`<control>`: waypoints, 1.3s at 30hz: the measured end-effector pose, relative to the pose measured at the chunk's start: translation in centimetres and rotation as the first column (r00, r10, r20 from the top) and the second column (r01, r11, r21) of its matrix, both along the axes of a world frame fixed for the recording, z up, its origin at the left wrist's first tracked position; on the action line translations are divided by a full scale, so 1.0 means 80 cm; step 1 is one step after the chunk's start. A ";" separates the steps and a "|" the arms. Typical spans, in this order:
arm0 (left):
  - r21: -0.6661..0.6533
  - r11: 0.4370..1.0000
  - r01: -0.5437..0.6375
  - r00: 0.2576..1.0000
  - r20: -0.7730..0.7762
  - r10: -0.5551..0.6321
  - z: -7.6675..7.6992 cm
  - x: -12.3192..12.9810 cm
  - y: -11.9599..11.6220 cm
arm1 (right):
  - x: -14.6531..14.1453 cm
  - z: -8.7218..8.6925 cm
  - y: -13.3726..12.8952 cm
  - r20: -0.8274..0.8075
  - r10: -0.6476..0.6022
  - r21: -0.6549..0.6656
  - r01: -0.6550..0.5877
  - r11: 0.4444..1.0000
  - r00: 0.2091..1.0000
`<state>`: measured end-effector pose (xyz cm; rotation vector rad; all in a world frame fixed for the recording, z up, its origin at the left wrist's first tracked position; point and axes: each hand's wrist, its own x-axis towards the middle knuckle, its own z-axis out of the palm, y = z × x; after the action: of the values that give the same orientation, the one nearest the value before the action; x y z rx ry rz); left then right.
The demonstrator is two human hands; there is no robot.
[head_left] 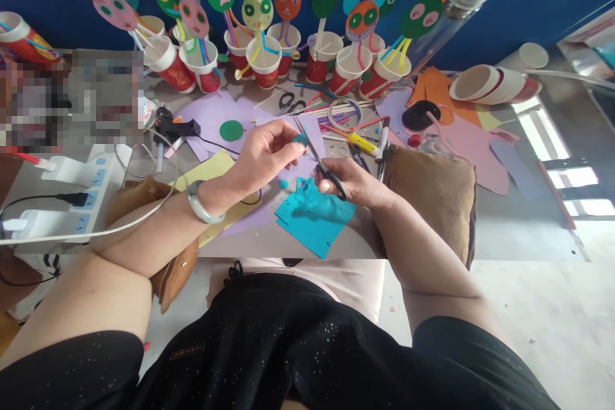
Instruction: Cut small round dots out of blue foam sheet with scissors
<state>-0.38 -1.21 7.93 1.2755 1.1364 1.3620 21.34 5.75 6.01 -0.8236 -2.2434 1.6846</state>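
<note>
Between the thumb and fingers of my left hand [270, 152] is a small blue paper piece [300, 139]. My right hand [353, 180] grips the dark handles of a pair of scissors [314, 152], whose blades point up and left beside that piece. Below the hands, blue paper sheets [314, 221] with cut-out holes and dark specks lie near the table's front edge. A small blue paper disc [283, 184] rests just left of the sheets. Farther back, a green paper circle [231, 131] lies on purple paper [206, 112].
Red-and-white paper cups [264, 67] with paper animal heads on straws line the back. A glue gun [175, 127] and power strip [89, 192] are at left. Brown cushions [427, 195] sit under both forearms. A yellow marker [364, 144] and a second pair of scissors [291, 104] lie mid-table.
</note>
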 end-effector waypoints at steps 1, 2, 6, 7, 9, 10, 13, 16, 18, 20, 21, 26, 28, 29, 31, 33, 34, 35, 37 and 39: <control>0.003 1.000 -0.007 1.000 -0.005 0.007 0.000 0.000 0.000 | 0.000 0.001 0.000 0.004 -0.003 0.002 0.003 1.000 1.000; 0.006 1.000 -0.018 1.000 -0.015 0.018 -0.001 -0.001 0.000 | 0.000 0.001 0.000 0.008 -0.005 0.004 0.005 1.000 1.000; 0.029 0.996 -0.084 0.991 -0.098 0.086 -0.003 -0.003 0.001 | 0.001 0.003 0.000 0.011 -0.004 0.012 0.003 1.000 1.000; 0.038 0.994 -0.101 0.987 -0.122 0.105 -0.004 -0.004 0.001 | 0.001 0.002 0.000 0.011 -0.004 0.015 0.004 1.000 1.000; 0.067 0.989 -0.128 0.979 -0.153 0.137 -0.005 -0.005 0.002 | 0.002 0.001 0.001 0.012 -0.006 0.021 0.006 1.000 1.000; 0.087 0.987 -0.138 0.975 -0.161 0.150 -0.005 -0.005 0.002 | 0.002 0.000 0.001 0.013 -0.004 0.023 0.004 1.000 1.000; 0.147 0.976 -0.158 0.968 -0.170 0.182 -0.008 -0.006 0.004 | 0.002 -0.001 0.002 0.012 0.003 0.017 -0.004 1.000 1.000; 0.167 0.973 -0.162 0.966 -0.173 0.191 -0.011 -0.006 0.005 | 0.001 -0.002 0.001 0.010 -0.009 0.009 0.009 1.000 1.000; 0.165 0.975 -0.151 0.970 -0.164 0.178 -0.012 -0.006 0.005 | 0.000 -0.002 0.000 0.007 -0.022 0.011 0.022 1.000 1.000; 0.150 0.979 -0.139 0.974 -0.156 0.162 -0.012 -0.005 0.005 | 0.000 -0.001 0.000 0.008 -0.029 0.014 0.029 0.999 1.000; 0.138 0.981 -0.135 0.976 -0.153 0.156 -0.011 -0.005 0.005 | 0.000 -0.001 0.000 0.009 -0.030 0.015 0.030 0.999 0.999; 0.112 0.987 -0.115 0.980 -0.150 0.131 -0.009 -0.004 0.003 | -0.001 0.000 0.000 0.020 -0.023 0.024 0.022 0.999 1.000; 0.114 0.988 -0.102 0.982 -0.145 0.118 -0.009 -0.005 0.003 | -0.001 0.001 -0.001 0.021 -0.019 0.026 0.019 0.999 1.000; 0.117 0.988 -0.096 0.984 -0.141 0.113 -0.010 -0.005 0.003 | -0.001 0.001 -0.001 0.022 -0.020 0.024 0.019 1.000 1.000; 0.126 0.988 -0.089 0.985 -0.135 0.106 -0.011 -0.006 0.003 | -0.002 0.002 -0.001 0.026 -0.022 0.019 0.021 1.000 0.999; 0.135 0.987 -0.086 0.984 -0.143 0.106 -0.012 -0.007 0.003 | -0.002 0.003 -0.001 0.027 -0.023 0.016 0.023 1.000 0.999; 0.140 0.986 -0.086 0.983 -0.149 0.106 -0.013 -0.007 0.003 | -0.001 0.003 -0.001 0.026 -0.021 0.016 0.021 1.000 0.999; 0.144 0.986 -0.086 0.982 -0.154 0.108 -0.013 -0.007 0.003 | -0.001 0.003 -0.001 0.023 -0.019 0.018 0.019 1.000 1.000; 0.148 0.985 -0.088 0.981 -0.158 0.112 -0.013 -0.007 0.003 | -0.001 0.003 0.000 0.019 -0.020 0.023 0.019 1.000 1.000; 0.149 0.984 -0.093 0.980 -0.162 0.117 -0.013 -0.008 0.003 | 0.000 0.004 0.001 0.022 -0.024 0.026 0.023 0.999 0.999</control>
<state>-1.00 -0.95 6.90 1.4748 1.2580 1.4540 21.30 5.80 6.32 -0.8636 -2.2564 1.6401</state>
